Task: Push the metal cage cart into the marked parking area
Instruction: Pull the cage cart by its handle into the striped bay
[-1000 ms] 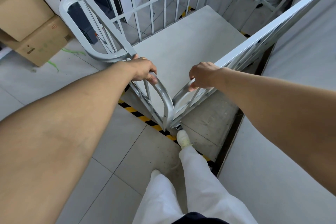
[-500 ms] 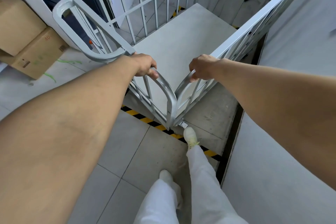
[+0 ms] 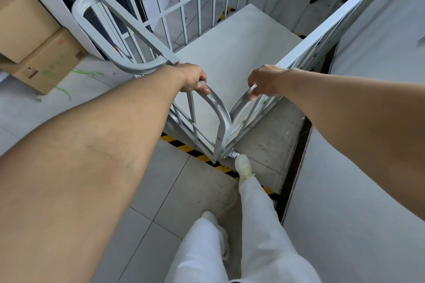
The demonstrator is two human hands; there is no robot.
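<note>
The metal cage cart (image 3: 232, 53) is a grey barred frame with a flat pale floor, seen from its near corner. My left hand (image 3: 192, 77) grips the curved top rail of the cart's left side. On the right side's top rail my right hand (image 3: 264, 81) is closed just past the corner. A strip of yellow-and-black floor tape (image 3: 186, 147) runs diagonally under the near corner, where a caster (image 3: 233, 154) shows. More of this tape (image 3: 226, 12) appears beyond the far bars. The cart's floor lies past the near strip.
Two stacked cardboard boxes (image 3: 39, 39) stand on the tiled floor at the left. A pale wall (image 3: 345, 202) runs close along the right, with a dark gap at its foot. My legs in white trousers and a pale shoe (image 3: 245, 165) touch the tape behind the corner.
The cart has rolled forward, away from me, and more of the tape strip shows behind its corner. My right foot has stepped up to the tape. Both hands keep their grip.
</note>
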